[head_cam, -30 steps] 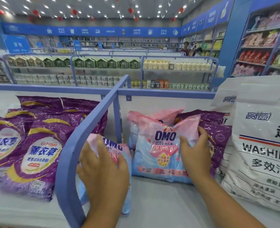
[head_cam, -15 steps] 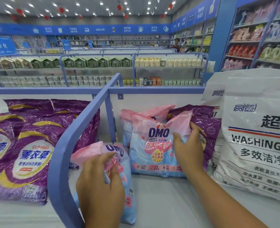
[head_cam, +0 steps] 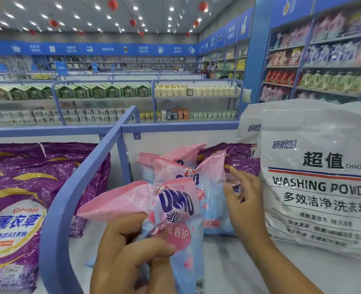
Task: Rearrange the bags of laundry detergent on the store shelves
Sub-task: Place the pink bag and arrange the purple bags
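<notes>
Right now my left hand [head_cam: 133,251] pinches the soft pink OMO bag [head_cam: 175,215] just right of the blue divider rail [head_cam: 69,198]; its slick film crumples, so I'd grip lower. My right hand [head_cam: 242,200], fingers loose, touches the standing OMO bag [head_cam: 209,187].

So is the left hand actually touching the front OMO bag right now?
Touching. The head view shows the left hand gripping the front OMO bag, its thumb and fingers curled round the bag's crumpled left edge.
</notes>
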Demonstrator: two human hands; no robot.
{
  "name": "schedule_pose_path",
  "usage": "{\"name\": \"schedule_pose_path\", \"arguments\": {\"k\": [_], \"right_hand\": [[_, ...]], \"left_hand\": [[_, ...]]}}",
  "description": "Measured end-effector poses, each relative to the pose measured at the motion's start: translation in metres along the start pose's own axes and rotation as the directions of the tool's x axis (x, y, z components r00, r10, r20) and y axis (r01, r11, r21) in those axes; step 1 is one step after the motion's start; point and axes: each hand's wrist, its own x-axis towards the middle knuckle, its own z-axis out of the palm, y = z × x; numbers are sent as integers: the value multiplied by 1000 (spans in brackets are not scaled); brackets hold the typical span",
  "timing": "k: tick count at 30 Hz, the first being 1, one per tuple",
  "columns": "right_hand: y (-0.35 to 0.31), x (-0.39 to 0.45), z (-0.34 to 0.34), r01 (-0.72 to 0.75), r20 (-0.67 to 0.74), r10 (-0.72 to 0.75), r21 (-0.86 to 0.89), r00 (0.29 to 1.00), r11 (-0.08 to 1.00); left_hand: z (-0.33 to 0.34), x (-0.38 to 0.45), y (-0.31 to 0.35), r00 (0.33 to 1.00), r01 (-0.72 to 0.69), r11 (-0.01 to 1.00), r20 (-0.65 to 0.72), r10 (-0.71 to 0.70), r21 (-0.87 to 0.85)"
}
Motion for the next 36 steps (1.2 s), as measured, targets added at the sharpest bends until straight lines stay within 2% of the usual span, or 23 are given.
{"name": "schedule_pose_path", "arguments": {"k": [1,2,3,4,5,6,7,9,10,12,13,15,16,17,19,20,21,23,25,28,30,32,36], "right_hand": [[0,-9,-8,-38,-5,38,23,999,999],[-3,-16,-13,-178,73,172,89,982,980],[-7,-21,-16,-382,252,330,191,909,904],[-12,-26,-18,-570,447,413,308,794,762],[-19,-30,-22,-679,572,411,398,710,618],[-25,-30,-27,-715,626,376,467,683,520],[-31,-29,-31,-706,634,340,510,695,492],[-34,-27,-35,-651,597,298,553,745,520],[-32,-23,-33,-606,555,293,546,779,578],[-26,-19,-22,-474,465,277,385,841,792],[-26,-15,-16,-425,420,284,293,862,857],[-30,-1,-7,-394,370,296,224,881,891],[-34,8,-5,-379,353,291,212,889,901],[-38,17,-2,-345,334,273,179,902,922],[-39,28,4,-268,306,248,25,919,963],[-36,30,9,-243,307,248,-55,919,968],[-32,30,15,-223,311,249,-118,917,968],[-27,27,20,-176,303,220,-164,927,971],[-26,24,18,-159,255,192,-144,948,977],[-24,23,12,-99,116,108,-87,987,991],[-23,25,14,-43,63,49,-100,997,994],[-18,27,17,-91,96,100,-93,990,991],[-1,27,21,-184,145,190,-55,971,981]], "left_hand": [[5,2,0,1000,6,998,-22,-8,-68],[12,3,-2,998,30,992,-53,-37,-126],[19,3,-7,995,64,982,-71,-77,-175],[26,3,-14,992,100,974,-49,-112,-201],[34,2,-21,992,127,974,13,-127,-190],[40,1,-28,986,148,977,97,-135,-151],[45,-1,-36,974,170,980,167,-151,-107],[50,-4,-50,943,239,969,253,-218,-58],[51,-3,-53,916,301,952,292,-274,-51],[50,2,-58,843,440,896,370,-390,-60],[49,7,-58,807,511,856,390,-444,-82],[49,15,-65,744,655,738,306,-594,-163],[51,17,-72,698,716,673,222,-681,-184],[53,19,-79,623,781,596,176,-762,-186],[62,15,-88,437,895,389,261,-861,-217],[65,13,-92,383,919,325,313,-869,-224],[67,11,-96,374,924,322,311,-874,-205],[68,11,-106,420,906,393,217,-881,-159],[67,18,-113,476,877,457,137,-869,-148],[72,33,-112,539,842,524,148,-829,-130],[79,38,-114,519,855,509,191,-834,-98],[85,41,-118,475,879,473,218,-853,-65],[89,41,-121,316,949,298,285,-905,-106]]}}
